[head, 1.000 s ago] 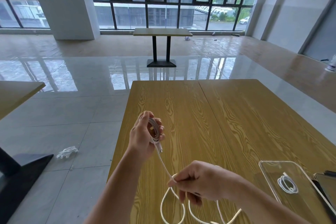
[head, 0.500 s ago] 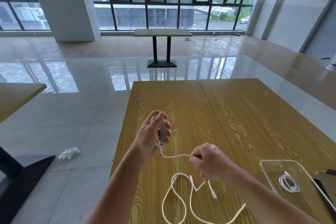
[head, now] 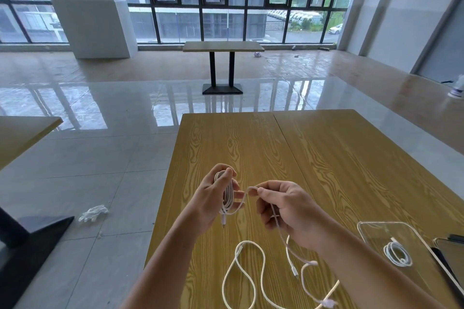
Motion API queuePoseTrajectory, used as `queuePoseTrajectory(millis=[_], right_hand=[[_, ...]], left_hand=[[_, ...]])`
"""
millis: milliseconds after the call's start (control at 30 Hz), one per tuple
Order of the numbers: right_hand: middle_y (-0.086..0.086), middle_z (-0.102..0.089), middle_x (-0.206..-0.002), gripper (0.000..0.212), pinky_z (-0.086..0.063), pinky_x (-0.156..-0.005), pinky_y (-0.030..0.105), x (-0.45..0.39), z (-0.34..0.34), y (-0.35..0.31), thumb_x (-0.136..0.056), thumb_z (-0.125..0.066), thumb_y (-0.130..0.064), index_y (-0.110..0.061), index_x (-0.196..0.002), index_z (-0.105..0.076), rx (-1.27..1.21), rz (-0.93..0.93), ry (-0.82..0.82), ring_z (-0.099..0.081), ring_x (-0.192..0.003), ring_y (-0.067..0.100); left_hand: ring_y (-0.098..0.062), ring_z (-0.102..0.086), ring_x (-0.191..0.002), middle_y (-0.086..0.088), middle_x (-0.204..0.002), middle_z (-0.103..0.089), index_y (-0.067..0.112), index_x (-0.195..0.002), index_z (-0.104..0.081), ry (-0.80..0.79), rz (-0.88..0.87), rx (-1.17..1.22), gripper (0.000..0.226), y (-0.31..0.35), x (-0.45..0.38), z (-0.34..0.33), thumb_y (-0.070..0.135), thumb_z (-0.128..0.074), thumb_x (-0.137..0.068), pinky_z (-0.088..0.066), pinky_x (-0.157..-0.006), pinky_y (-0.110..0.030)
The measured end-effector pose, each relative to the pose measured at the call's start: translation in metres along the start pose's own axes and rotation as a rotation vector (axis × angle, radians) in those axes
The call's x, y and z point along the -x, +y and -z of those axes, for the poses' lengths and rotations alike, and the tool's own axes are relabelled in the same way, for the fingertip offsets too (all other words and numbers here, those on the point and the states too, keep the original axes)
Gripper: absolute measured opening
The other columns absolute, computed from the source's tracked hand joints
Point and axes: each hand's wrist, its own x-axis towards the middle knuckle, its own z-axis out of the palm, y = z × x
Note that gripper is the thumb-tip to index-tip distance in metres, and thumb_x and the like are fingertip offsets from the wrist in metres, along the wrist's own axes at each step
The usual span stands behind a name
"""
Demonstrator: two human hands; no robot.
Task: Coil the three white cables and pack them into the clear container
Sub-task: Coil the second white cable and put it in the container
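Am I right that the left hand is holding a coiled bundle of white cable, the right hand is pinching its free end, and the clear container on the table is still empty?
Not quite: the clear container is not empty. The head view shows a coiled white cable already lying in it. The rest holds: the left hand grips the coiled bundle and the right hand pinches its free end.

My wood-grain table (head: 326,158), a seam running down its top, carries a loose white cable (head: 244,273) snaking along the near edge. At near right sits the clear container (head: 371,231) with one coiled cable (head: 398,254) inside; a dark flat object (head: 449,253) lies just beside it.
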Motion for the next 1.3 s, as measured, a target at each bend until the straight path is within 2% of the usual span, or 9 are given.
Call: queuePoseTrajectory(millis=[167,367,533,633,700,867,1033,1167,1300], right_hand=[[0.015,-0.067,-0.075,0.029,-0.049,-0.053,0.032,0.001,-0.002,0.0,-0.1,-0.044,-0.001,-0.002,-0.111,-0.071,-0.185,-0.018,-0.071,-0.059,-0.06,0.022],[0.012,-0.068,-0.077,0.029,-0.052,-0.053,0.031,-0.001,-0.006,0.005,-0.101,-0.047,-0.001,-0.006,-0.112,-0.073,-0.193,0.061,-0.071,-0.061,-0.06,0.019],[0.015,-0.073,-0.08,0.012,-0.058,-0.08,0.058,-0.004,-0.013,0.013,-0.095,-0.062,-0.006,-0.005,-0.092,-0.073,-0.19,0.138,0.083,-0.068,-0.064,0.022],[0.013,-0.071,-0.072,0.011,-0.059,-0.056,0.039,-0.001,-0.019,0.016,-0.094,-0.066,-0.01,-0.007,-0.084,-0.068,-0.132,0.188,0.151,-0.066,-0.057,0.021],[0.011,-0.068,-0.067,0.013,-0.053,-0.049,0.032,0.002,-0.024,0.02,-0.093,-0.067,-0.01,-0.009,-0.08,-0.068,-0.049,0.242,0.164,-0.063,-0.054,0.02],[0.008,-0.067,-0.065,0.019,-0.053,-0.052,0.028,0.005,-0.029,0.025,-0.093,-0.065,-0.002,-0.014,-0.086,-0.077,0.095,0.289,0.062,-0.062,-0.057,0.017],[0.004,-0.07,-0.061,0.009,-0.059,-0.053,0.032,0.003,-0.03,0.025,-0.09,-0.07,-0.005,-0.01,-0.085,-0.075,0.137,0.285,0.182,-0.067,-0.055,0.017],[0.005,-0.069,-0.058,0.01,-0.058,-0.052,0.035,0.0,-0.033,0.025,-0.088,-0.072,-0.008,-0.01,-0.078,-0.072,0.153,0.278,0.208,-0.066,-0.053,0.02],[0.004,-0.065,-0.054,0.014,-0.052,-0.046,0.029,0.001,-0.033,0.025,-0.089,-0.07,-0.005,-0.01,-0.076,-0.073,0.137,0.268,0.169,-0.061,-0.048,0.018]], left_hand=[[-0.02,-0.065,-0.061,-0.016,-0.084,-0.058,0.008,-0.099,-0.051,-0.055,0.016,0.063,0.02,-0.002,0.002,-0.005,0.022,-0.039,-0.106,-0.053,-0.053,-0.033],[-0.021,-0.058,-0.064,-0.011,-0.077,-0.062,0.009,-0.1,-0.053,-0.083,-0.034,0.061,0.024,-0.012,0.002,-0.01,0.031,-0.043,-0.104,-0.049,-0.054,-0.032],[-0.018,-0.056,-0.058,-0.008,-0.071,-0.059,0.01,-0.103,-0.051,-0.089,-0.042,0.174,0.033,-0.012,0.004,-0.02,0.041,-0.045,-0.094,-0.047,-0.048,-0.028],[-0.018,-0.051,-0.051,-0.008,-0.066,-0.056,0.011,-0.1,-0.05,-0.088,-0.071,0.192,0.037,-0.013,0.004,-0.023,0.046,-0.043,-0.09,-0.043,-0.044,-0.026],[-0.02,-0.05,-0.048,-0.012,-0.072,-0.054,0.012,-0.099,-0.05,-0.071,-0.069,0.197,0.037,-0.015,0.003,-0.023,0.047,-0.042,-0.092,-0.042,-0.042,-0.027],[-0.024,-0.053,-0.058,-0.012,-0.079,-0.057,0.013,-0.097,-0.052,-0.045,-0.055,0.235,0.042,-0.016,0.001,-0.022,0.053,-0.043,-0.087,-0.045,-0.048,-0.031],[-0.023,-0.053,-0.055,-0.017,-0.084,-0.054,0.011,-0.101,-0.051,-0.071,-0.058,0.222,0.052,-0.02,0.001,-0.021,0.061,-0.042,-0.092,-0.044,-0.041,-0.028],[-0.021,-0.045,-0.043,-0.014,-0.075,-0.051,0.006,-0.099,-0.045,-0.093,-0.091,0.136,0.039,-0.022,0.003,-0.024,0.044,-0.055,-0.091,-0.038,-0.037,-0.024],[-0.024,-0.049,-0.053,-0.011,-0.077,-0.056,0.011,-0.091,-0.049,-0.051,-0.102,0.132,0.022,-0.02,0.001,-0.025,0.033,-0.052,-0.094,-0.042,-0.042,-0.027]])
